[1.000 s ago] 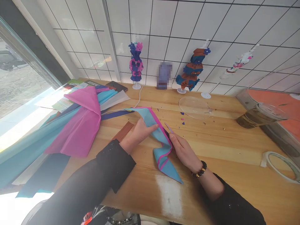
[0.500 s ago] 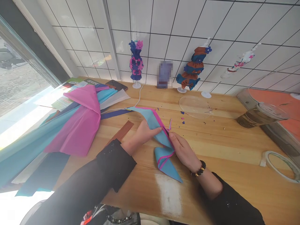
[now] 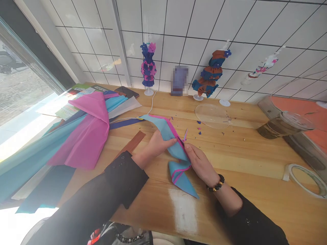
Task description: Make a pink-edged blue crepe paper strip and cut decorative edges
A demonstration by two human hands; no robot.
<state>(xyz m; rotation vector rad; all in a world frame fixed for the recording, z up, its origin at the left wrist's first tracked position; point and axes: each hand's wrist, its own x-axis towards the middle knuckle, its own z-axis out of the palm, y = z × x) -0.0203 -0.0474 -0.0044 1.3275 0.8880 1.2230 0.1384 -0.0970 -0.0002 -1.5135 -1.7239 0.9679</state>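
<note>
**Both hands pinching blue-and-pink paper strip over wooden table**

Left hand pinches the blue paper strip with pink edging near its middle, thumb on top, fingers under. Right hand grips the same strip just beside the left, fingers closed along its pink edge; a thin pink sliver sticks up at the fingertips. Cannot tell if the right hand also holds a tool. Strip runs from the far left, over the hands, and folds down with its lower tip resting on the wooden table between the wrists. Right wrist has a dark bead bracelet.

Left of the hands: pile of pink and teal paper sheets, brown strip. By the tiled wall: two paper-dressed figurines, clear plastic lid. Tape roll at far right.
</note>
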